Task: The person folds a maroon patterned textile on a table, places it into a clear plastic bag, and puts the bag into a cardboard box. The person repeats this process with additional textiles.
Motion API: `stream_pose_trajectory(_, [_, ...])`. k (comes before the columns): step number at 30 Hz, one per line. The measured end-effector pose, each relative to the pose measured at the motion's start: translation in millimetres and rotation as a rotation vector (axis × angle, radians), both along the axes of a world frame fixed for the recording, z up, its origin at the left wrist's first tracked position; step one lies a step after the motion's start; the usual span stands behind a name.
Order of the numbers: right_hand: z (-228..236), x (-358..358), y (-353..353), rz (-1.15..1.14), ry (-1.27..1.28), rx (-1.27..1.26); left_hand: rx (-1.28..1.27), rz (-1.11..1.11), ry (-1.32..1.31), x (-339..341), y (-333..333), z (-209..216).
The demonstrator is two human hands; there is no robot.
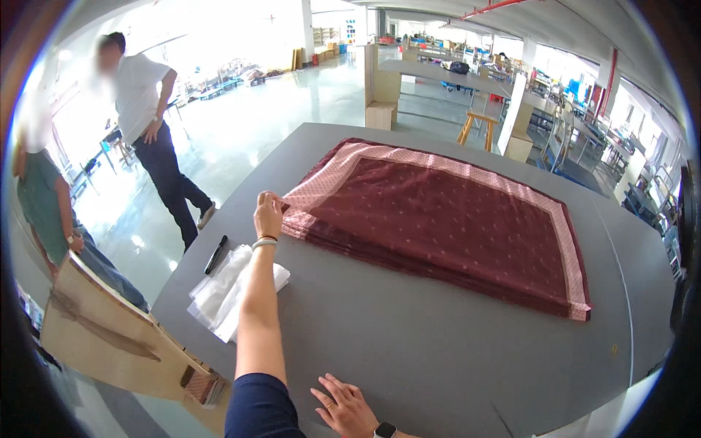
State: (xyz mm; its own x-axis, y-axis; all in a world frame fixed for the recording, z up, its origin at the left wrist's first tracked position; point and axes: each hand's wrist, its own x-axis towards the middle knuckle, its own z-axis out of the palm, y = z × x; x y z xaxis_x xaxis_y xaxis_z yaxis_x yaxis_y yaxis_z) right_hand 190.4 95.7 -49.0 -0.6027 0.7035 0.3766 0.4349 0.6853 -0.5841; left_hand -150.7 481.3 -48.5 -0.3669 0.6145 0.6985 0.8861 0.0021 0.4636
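Note:
A stack of thin maroon cloth (445, 212) with pale pink patterned borders lies in layers across the grey table (409, 336). At its near left corner, my left hand (269, 213) pinches the edge of the top cloth and draws it slightly taut. My left arm stretches far forward over clear plastic bags (228, 288), which it partly hides. Close to the table's near edge, my right hand (346, 406) rests palm down with its fingers spread, holding nothing. A dark watch sits on that wrist.
A black marker (216, 255) lies beside the bags. Left of the table stands a wooden panel (109, 332). Two people (146, 109) are beyond the left side. Behind are a wooden stool (477, 130) and long worktables (438, 73).

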Motion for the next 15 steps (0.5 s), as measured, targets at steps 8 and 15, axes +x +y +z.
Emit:
stream_pose_trajectory(8, [-40.7, 69.2, 67.4, -0.240, 1.220, -1.128, 0.018, -0.210, 0.133, 12.2, -171.2, 73.4])
stream_pose_trajectory(15, [-36.5, 271.7, 170.3, -0.445, 1.880, -0.808, 0.037, 0.045, 0.149, -15.0, -457.2, 103.5])
